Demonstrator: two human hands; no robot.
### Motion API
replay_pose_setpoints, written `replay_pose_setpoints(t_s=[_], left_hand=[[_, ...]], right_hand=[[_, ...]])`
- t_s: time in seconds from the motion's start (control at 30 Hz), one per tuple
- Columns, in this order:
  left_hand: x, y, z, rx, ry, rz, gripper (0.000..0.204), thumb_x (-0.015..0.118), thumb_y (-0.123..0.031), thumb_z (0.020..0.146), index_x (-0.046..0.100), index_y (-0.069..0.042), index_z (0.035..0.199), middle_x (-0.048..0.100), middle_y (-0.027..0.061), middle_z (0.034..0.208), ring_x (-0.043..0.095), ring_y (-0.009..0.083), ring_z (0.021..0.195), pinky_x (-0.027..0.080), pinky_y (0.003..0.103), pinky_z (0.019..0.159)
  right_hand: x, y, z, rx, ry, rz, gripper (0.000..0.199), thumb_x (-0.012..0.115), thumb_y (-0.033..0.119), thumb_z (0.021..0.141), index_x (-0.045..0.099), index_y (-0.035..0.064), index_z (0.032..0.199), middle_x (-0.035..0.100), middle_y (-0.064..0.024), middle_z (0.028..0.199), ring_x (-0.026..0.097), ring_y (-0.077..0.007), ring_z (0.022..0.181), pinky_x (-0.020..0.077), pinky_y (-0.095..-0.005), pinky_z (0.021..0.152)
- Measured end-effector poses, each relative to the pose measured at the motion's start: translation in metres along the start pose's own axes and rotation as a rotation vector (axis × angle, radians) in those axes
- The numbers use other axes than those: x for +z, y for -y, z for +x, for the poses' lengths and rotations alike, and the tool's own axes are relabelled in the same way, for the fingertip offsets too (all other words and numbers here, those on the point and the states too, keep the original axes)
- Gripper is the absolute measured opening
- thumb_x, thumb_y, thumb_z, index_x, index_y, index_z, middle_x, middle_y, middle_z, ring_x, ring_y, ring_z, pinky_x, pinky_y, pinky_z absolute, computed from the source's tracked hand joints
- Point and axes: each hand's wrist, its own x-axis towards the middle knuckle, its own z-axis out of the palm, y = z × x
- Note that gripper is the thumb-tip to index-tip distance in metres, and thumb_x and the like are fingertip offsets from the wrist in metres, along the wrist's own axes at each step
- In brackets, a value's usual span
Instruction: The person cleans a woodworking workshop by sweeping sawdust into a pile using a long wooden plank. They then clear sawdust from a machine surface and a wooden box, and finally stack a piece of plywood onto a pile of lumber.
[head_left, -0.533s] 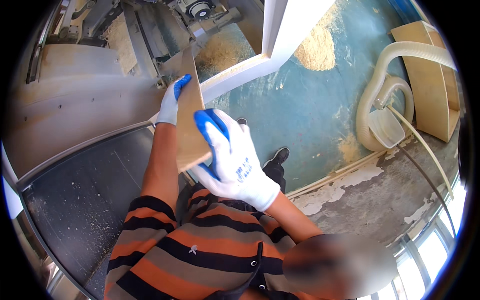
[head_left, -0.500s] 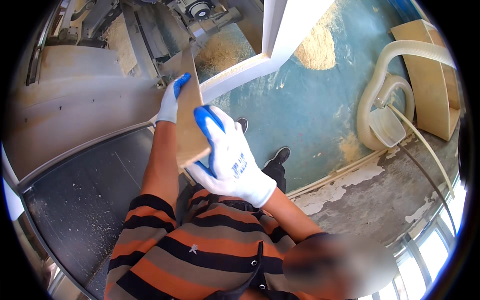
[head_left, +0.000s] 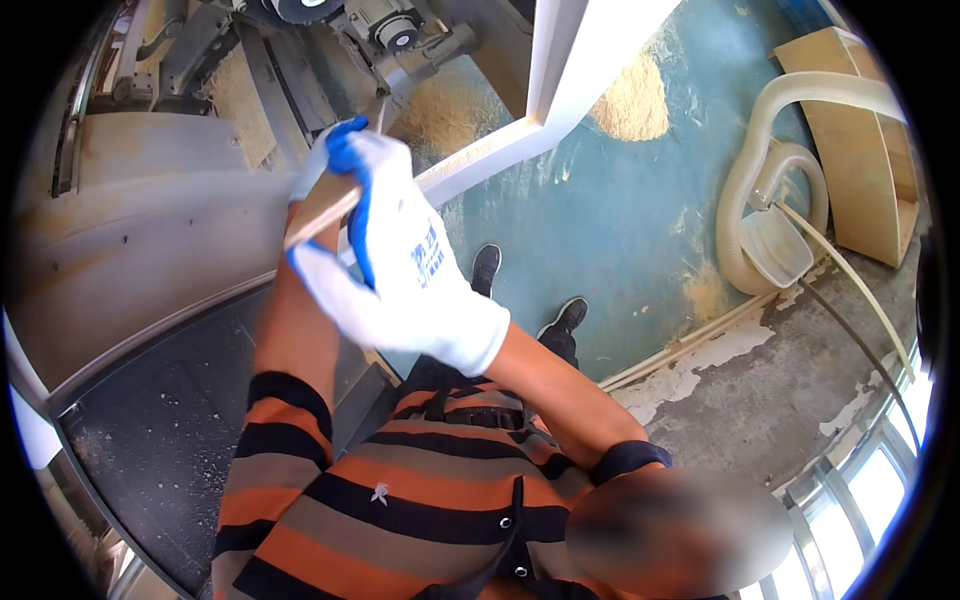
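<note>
At ten o'clock from centre, a wooden board (head_left: 324,207) has its near end clamped in the right hand (head_left: 405,265). The left hand (head_left: 311,167), close beyond it, is partly hidden; its grip cannot be told. Sawdust (head_left: 634,100) lies at one o'clock.

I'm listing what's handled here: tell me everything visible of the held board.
The board looks like plain tan wood, flat, with a straight near edge. It points away, up the picture. The gloved right hand grips its near end and hides much of it; the gloved left hand is at its left side, contact partly hidden. Its full length, and whether its far end rests on anything, cannot be made out.
</note>
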Motion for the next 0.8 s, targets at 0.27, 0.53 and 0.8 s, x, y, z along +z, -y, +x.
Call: replay_pose_setpoints(t_s=[0.27,0.53,0.8], left_hand=[[0.073,0.056,-0.054,0.168,-0.554,0.306,0.025,0.058,-0.039,0.090,0.062,-0.016,0.097,0.059,0.0031,0.070,0.057,0.0140,0.056,0.047,0.026,0.053],[0.034,0.102,-0.007,0.294,-0.451,0.270,0.021,0.058,-0.030,0.091,0.062,-0.010,0.095,0.061,0.0022,0.076,0.058,0.0113,0.063,0.046,0.025,0.058],[0.105,0.094,0.002,0.248,-0.603,0.305,0.023,0.050,-0.038,0.095,0.054,-0.016,0.090,0.047,-0.0022,0.064,0.048,0.0096,0.053,0.040,0.023,0.048]], right_hand=[[-0.014,0.021,-0.047,0.067,0.084,0.038,0.071,0.073,0.022,0.071,0.040,-0.0047,0.127,0.046,-0.0263,0.120,0.054,-0.0373,0.093,0.0422,-0.0387,0.073],[-0.053,0.021,-0.072,0.138,0.209,0.029,0.074,0.074,0.019,0.068,0.039,-0.0026,0.129,0.046,-0.0247,0.121,0.051,-0.0398,0.104,0.0409,-0.0403,0.084],[-0.068,-0.018,-0.058,0.075,0.266,-0.047,0.068,0.069,0.029,0.072,0.042,-0.0004,0.127,0.047,-0.0194,0.118,0.053,-0.0322,0.093,0.0380,-0.0374,0.069]])
